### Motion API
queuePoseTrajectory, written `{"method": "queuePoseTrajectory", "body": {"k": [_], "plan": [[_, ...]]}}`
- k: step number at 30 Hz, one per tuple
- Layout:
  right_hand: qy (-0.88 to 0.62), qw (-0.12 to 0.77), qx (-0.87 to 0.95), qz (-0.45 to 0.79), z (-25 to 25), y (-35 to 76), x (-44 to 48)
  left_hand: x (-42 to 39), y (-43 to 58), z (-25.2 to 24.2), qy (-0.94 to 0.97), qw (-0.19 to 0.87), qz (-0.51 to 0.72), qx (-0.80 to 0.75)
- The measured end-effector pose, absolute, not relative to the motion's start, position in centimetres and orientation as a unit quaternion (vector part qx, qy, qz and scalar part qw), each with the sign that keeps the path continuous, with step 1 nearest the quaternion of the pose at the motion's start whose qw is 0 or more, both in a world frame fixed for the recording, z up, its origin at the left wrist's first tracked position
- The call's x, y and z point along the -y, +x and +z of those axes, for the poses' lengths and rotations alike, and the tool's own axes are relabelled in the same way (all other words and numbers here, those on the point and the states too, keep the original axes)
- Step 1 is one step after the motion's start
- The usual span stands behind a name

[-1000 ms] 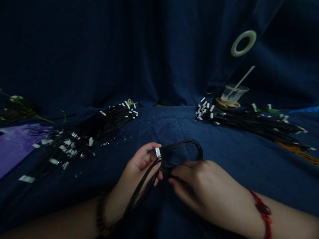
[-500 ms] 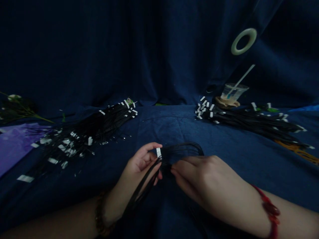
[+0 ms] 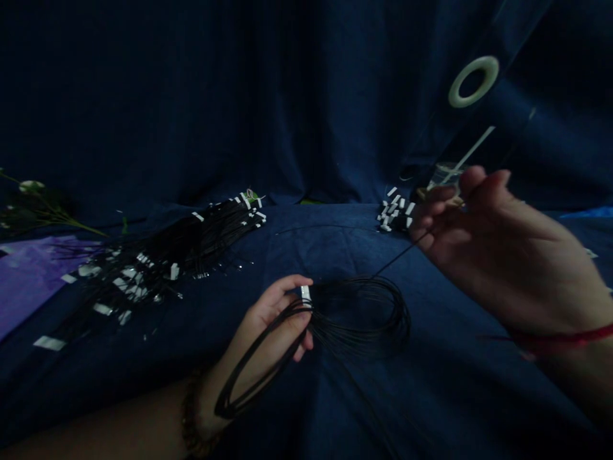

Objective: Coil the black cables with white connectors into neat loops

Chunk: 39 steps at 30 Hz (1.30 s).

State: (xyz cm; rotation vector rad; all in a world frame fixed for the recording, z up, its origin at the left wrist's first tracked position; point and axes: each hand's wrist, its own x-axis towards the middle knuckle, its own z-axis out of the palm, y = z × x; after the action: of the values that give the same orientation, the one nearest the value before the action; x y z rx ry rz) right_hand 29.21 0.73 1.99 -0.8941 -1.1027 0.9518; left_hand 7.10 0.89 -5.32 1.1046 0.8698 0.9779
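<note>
My left hand (image 3: 282, 319), low in the middle, is closed around a looped bundle of thin black cable. A white tag or connector (image 3: 306, 295) shows at its fingertips. Loops of the black cable (image 3: 400, 306) spread to both sides of that hand, and loose strands trail down below it. Raised at the right, my right hand (image 3: 483, 236) has its palm turned up and its fingers pinched on one strand of the cable. That strand runs taut, slanting down to the coil. The end of the strand beyond the fingers is hard to make out.
A pile of black cables with white ends (image 3: 191, 233) lies at the left, beside a purple sheet (image 3: 29, 275) and a flower stem (image 3: 57, 214). Behind my right hand are another cable bundle (image 3: 395, 211) and a clear cup (image 3: 445, 174). A pale ring (image 3: 489, 70) hangs against the curtain.
My right hand has moved up and to the right, away from the coil, drawing a strand with it. The loops now lie wider; my left hand has stayed in place.
</note>
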Motion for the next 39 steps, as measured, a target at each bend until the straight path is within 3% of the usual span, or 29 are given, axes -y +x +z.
{"method": "queuePoseTrajectory", "body": {"k": [3,6,8,11,14,26,39], "plan": [[-0.415,0.592,0.498,0.479,2.3,28.4,0.1,-1.1,7.0,-5.6,0.477,0.663,0.438,-0.377],[-0.430,0.410,0.622,0.511,1.8,26.9,1.9,-1.4,6.6,-6.3,0.486,0.682,0.429,-0.338],[-0.475,0.330,0.714,0.396,1.2,25.8,3.2,-1.4,6.4,-6.7,0.489,0.699,0.423,-0.305],[-0.515,0.283,0.795,0.152,0.3,24.8,4.7,-1.2,6.2,-6.8,0.469,0.717,0.424,-0.293],[-0.502,0.265,0.821,0.070,0.0,24.6,5.2,-1.0,6.2,-6.7,0.464,0.726,0.421,-0.284],[-0.504,0.258,0.822,0.057,-0.2,24.6,5.1,-0.9,5.9,-6.7,0.469,0.737,0.411,-0.263],[-0.434,0.250,0.865,-0.041,-1.0,24.1,5.3,0.1,6.4,-6.1,0.512,0.718,0.378,-0.280]]}}
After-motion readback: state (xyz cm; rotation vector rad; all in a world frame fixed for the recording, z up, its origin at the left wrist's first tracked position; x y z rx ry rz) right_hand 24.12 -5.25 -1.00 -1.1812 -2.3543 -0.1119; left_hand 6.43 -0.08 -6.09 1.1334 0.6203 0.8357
